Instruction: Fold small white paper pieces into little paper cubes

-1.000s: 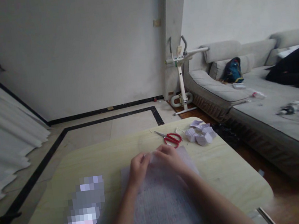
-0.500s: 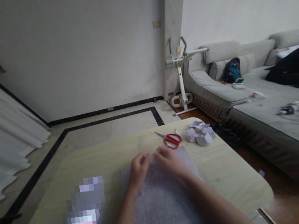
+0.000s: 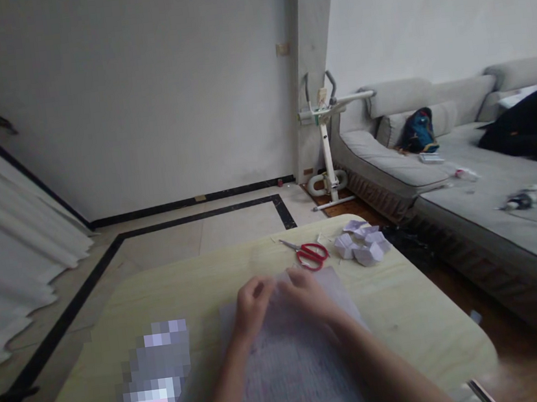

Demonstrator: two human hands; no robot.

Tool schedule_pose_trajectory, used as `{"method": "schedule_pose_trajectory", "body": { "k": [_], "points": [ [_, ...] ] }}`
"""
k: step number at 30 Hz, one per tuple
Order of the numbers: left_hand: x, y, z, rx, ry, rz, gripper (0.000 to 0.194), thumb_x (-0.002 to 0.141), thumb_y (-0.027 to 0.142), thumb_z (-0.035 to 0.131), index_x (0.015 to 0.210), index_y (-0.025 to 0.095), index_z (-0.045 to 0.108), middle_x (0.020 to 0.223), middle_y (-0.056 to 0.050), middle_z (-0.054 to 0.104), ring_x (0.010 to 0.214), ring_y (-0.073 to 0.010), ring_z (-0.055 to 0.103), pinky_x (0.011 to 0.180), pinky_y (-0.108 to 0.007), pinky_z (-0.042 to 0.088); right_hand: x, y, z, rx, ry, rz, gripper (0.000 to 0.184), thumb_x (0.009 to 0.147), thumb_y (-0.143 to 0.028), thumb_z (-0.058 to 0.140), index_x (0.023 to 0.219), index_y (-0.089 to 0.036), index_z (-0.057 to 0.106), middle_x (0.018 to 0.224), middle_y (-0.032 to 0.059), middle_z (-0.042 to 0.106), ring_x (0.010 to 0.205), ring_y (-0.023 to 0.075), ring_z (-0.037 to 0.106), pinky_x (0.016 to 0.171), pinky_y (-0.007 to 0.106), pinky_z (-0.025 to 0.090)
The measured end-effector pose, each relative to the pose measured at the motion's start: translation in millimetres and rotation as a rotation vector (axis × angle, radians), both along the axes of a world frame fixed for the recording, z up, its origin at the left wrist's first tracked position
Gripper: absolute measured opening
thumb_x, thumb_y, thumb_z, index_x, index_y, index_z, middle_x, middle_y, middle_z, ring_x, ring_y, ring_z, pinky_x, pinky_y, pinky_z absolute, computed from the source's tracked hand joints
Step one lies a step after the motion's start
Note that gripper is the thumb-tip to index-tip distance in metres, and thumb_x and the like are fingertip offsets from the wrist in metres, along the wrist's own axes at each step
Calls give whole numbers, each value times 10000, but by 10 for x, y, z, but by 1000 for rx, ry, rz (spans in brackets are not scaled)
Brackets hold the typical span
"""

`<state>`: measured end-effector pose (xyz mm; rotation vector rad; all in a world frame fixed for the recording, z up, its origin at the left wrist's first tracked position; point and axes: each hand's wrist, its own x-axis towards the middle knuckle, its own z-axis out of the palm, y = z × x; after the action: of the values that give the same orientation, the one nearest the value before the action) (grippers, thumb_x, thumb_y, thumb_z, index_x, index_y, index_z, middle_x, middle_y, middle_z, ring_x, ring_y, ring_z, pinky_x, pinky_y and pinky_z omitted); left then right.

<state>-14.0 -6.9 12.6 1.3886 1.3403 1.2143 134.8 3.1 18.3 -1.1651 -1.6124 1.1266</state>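
Sheet (image 3: 295, 380): rectangular, greyish-white marked paper, on pale wooden surface (image 3: 425, 325)
Sheet's far end: bare left hand (image 3: 252, 307) and right hand (image 3: 310, 298) there, little moved; finger work seems unfinished
Grip: fingertips blurred, cannot tell

The pale yellow, round-cornered tabletop (image 3: 422, 332) looks smooth, wood-grained; the broad whitish printed sheet (image 3: 295, 380) looks like matt paper.

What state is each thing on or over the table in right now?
Left hand: fingers curled; grip blurred
Right hand: fingers bent, close to the left; grip blurred
Marked sheet: spread out under the hands
Scissors: lying down, blades apparently closed
Pale paper pieces: folded, grouped near the table's far right corner
Pixelated item: cannot tell
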Motion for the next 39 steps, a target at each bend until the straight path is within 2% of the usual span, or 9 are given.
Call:
{"method": "schedule_pose_trajectory", "body": {
  "k": [3,8,13,19,23,28,30,35,39],
  "points": [
    [19,-1,-12,25,-29,24,255,754,389,595,689,144,624,606,5,582,562,-125,530,529,-202,419,-11,-1,9,-10,1,4,229,809,-317,511,638,-169,547,588,-17,510,586,128,465,506,217,350],
    [43,2,-11,-21,-70,85,275,737,411,606,759,141,650,698,-26,632,618,-151,564,550,-218,441,-12,-29,50,-63,68,142,270,857,-348,467,704,-171,601,684,4,594,630,139,526,545,222,387],
    [46,-16,25,-12,-48,61,261,737,400,598,682,146,629,586,4,577,553,-132,518,515,-201,399,11,-32,53,-47,93,171,231,854,-337,487,743,-185,621,700,1,612,629,139,541,562,223,403],
    [78,-29,15,28,-43,135,254,727,398,600,688,149,635,607,4,600,541,-129,517,516,-209,396,-12,-31,18,-85,94,82,171,824,-295,514,768,-182,630,715,9,627,642,147,553,552,223,413],
    [75,-29,6,17,-73,156,257,739,395,593,669,149,615,558,19,562,530,-125,508,507,-206,390,0,-26,-2,-91,92,126,156,818,-269,507,761,-184,625,681,4,606,598,136,529,517,217,387],
    [75,-29,5,13,-58,151,293,752,406,579,601,156,581,503,29,528,490,-116,487,489,-205,373,-8,-9,-23,-5,11,59,176,826,-295,511,733,-181,608,693,13,596,640,152,527,557,236,397],
    [75,-25,0,30,-51,164,278,761,410,573,654,156,606,542,15,562,517,-128,515,516,-214,401,-26,-2,-46,50,-33,9,181,835,-292,504,733,-179,602,707,22,598,666,162,526,587,250,405],
    [59,-27,1,305,108,292,167,763,332,593,807,182,652,837,-56,654,805,-182,601,769,-278,463,-51,29,-151,190,-177,-63,139,833,-210,490,740,-174,586,717,35,588,671,164,510,619,265,392],
    [98,-58,7,321,125,99,204,803,310,549,912,183,666,952,-79,670,911,-200,611,834,-295,460,-60,23,-188,310,-264,-44,117,830,-204,503,755,-173,587,715,32,564,663,156,502,616,261,371]
  ]
}}
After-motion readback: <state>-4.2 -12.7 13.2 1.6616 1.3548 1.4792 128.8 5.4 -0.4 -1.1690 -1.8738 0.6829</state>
